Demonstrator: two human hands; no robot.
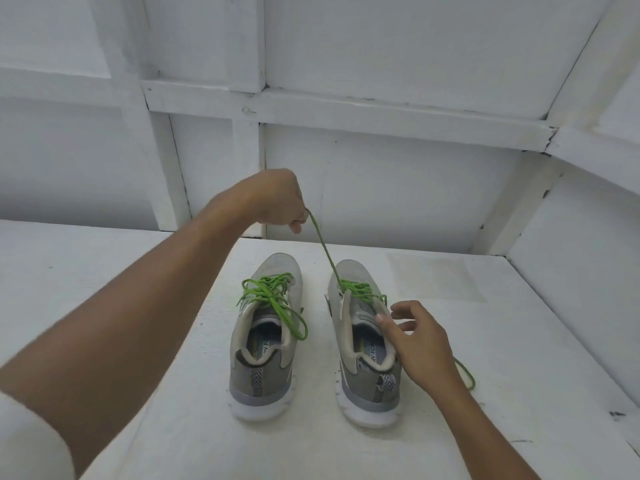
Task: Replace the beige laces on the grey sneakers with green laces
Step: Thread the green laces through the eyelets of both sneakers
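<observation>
The left hand [277, 202] is raised over the far part of the table [519, 341]. Its arm stretches long from the near left corner, the wrist bends down, and the fingers are curled tight round a green lace [325, 247]. The lace runs taut and slanting from that fist down to the eyelets of the right sneaker [360, 386]. The right hand [420, 344] sits low beside the collar of the same shoe, fingers loose and spread, gripping nothing. Its thumb tip is at the collar's right edge; whether it touches I cannot tell. A white sleeve [27, 441] covers the left upper arm at the near left.

The table is painted white and scuffed, with small dark marks towards the near right. White panelled walls [398, 195] with raised battens close it in on the far and right sides.

The 2 grey sneakers stand side by side in the middle of the table, slightly apart, heels near and toes far. Each has a mesh toe, a pale collar lining, a white sole and a black-and-white chevron heel tab. The left sneaker [263, 386] carries a second green lace [273, 296] in a loose tangle, 1 loop lying across the shoe's opening. On the right sneaker, green crossings fill the eyelets, and a loose lace end [465, 374] trails on the table to the right, partly hidden behind the right wrist.
</observation>
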